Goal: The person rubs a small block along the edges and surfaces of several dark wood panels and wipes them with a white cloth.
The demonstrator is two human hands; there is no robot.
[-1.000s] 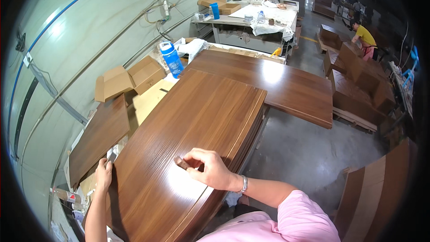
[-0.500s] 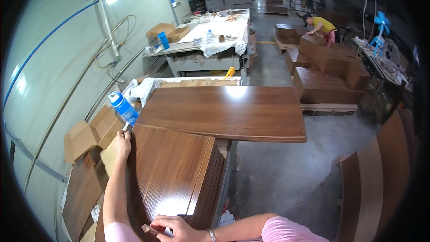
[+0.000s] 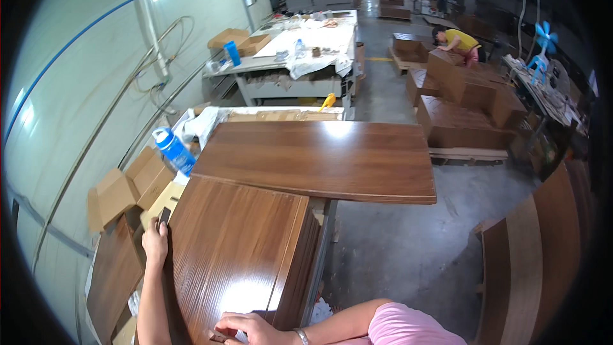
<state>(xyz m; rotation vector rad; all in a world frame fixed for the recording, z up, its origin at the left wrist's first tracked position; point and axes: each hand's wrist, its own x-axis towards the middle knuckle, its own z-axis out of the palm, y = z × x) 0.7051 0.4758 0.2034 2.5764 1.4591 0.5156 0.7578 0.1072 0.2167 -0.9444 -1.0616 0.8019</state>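
Note:
My left hand (image 3: 155, 243) is closed around a small, dark, flat tool (image 3: 165, 216) beside the left edge of a stack of brown wood-grain panels (image 3: 236, 236). The exact kind of tool cannot be made out. Low in the picture, my right hand (image 3: 252, 328) rests over the near part of the top panel, its fingers pinching a small brown piece (image 3: 218, 337), partly hidden. Another wood-grain panel (image 3: 313, 156) lies crosswise at the far end of the stack.
A blue bottle (image 3: 174, 151) stands left of the crosswise panel, near open cardboard boxes (image 3: 115, 198). More brown panels (image 3: 555, 236) stand at the right. Farther off, a person in a yellow top (image 3: 461, 39) bends over brown box-shaped pieces (image 3: 469, 86). A cluttered worktable (image 3: 290, 89) is ahead.
My left hand has drawn back toward me along the panel's left edge, away from the bottle, with the dark tool. My right hand has shifted only slightly.

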